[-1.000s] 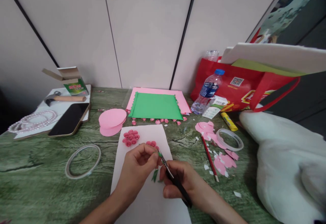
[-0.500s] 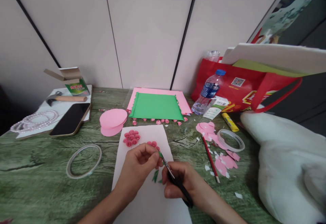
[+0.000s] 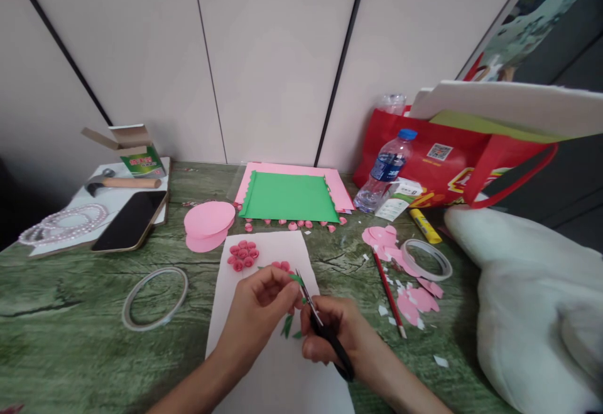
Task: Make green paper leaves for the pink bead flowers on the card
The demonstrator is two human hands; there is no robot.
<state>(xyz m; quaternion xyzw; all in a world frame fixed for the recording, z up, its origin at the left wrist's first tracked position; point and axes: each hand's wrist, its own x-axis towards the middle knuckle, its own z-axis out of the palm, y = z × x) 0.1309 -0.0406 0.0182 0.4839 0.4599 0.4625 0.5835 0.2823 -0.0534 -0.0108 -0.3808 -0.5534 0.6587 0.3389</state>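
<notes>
Over white paper, scissors edged forward.

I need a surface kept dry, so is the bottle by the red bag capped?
Capped: a blue cap sits on the bottle's neck.

The table has a wood look with dark grain lines, and the sheet on it is of smooth, matt white paper, like the matt green paper. The scissors show thin metal blades and black handles which look like plastic, while the bottle is of clear, shiny plastic. The hammer has a pale wooden handle, the phone has a smooth, dark glossy face, and the toy looks of soft white cloth.
</notes>
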